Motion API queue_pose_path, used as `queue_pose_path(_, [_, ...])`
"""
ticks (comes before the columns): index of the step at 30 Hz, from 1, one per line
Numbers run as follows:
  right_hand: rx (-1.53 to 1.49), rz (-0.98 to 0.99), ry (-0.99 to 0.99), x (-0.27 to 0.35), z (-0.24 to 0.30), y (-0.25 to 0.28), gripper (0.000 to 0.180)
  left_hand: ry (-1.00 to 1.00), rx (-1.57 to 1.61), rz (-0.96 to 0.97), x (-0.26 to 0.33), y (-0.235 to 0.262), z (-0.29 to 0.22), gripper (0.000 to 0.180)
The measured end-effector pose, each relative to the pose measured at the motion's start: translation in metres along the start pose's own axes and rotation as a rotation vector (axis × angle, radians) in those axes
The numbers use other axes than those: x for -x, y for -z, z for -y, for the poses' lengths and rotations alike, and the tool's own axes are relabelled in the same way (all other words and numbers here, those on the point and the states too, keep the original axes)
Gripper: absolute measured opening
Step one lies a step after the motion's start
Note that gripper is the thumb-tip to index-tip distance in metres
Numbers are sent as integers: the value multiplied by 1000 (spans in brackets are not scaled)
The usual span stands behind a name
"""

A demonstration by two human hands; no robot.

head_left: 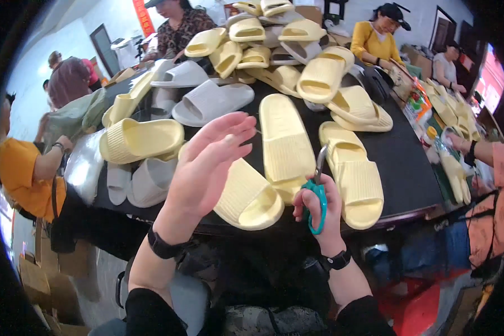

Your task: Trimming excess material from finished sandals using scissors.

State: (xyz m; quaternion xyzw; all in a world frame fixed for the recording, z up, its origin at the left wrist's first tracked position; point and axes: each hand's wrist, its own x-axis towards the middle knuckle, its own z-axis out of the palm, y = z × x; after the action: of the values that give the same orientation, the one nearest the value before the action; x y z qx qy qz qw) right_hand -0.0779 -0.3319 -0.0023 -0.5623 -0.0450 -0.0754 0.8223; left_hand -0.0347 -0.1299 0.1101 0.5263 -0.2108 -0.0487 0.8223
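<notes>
In my right hand [327, 210] is a pair of scissors with green handles [317, 208]; the fingers are wrapped round the handles and the metal blades point up and away. My left hand [204, 162] is raised with its fingers stretched out and nothing in it. Below and beside it lies a yellow slide slipper [248, 196], partly hidden by the hand. A long yellow slipper [285, 137] lies sole to the far side between my hands, overlapping another. To the right of the scissors, further yellow slippers [361, 193] lie overlapped near the front edge.
A heap of yellow and grey slippers [246, 31] rises at the back of the black table [406, 162]. Grey slippers [213, 103] and yellow ones [143, 140] lie on the left. Several people work around, including one in yellow [369, 42] and one in orange [25, 168].
</notes>
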Motion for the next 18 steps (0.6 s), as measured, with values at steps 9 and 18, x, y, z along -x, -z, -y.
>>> queue_pose_path(9, [-69, 453, -338, 1, 42, -25, 39, -22, 41, -35, 20, 14, 15, 43])
queue_pose_path(18, [-138, 629, -544, -27, 39, -37, 40, -80, -54, -81, 28, 21, 8, 45])
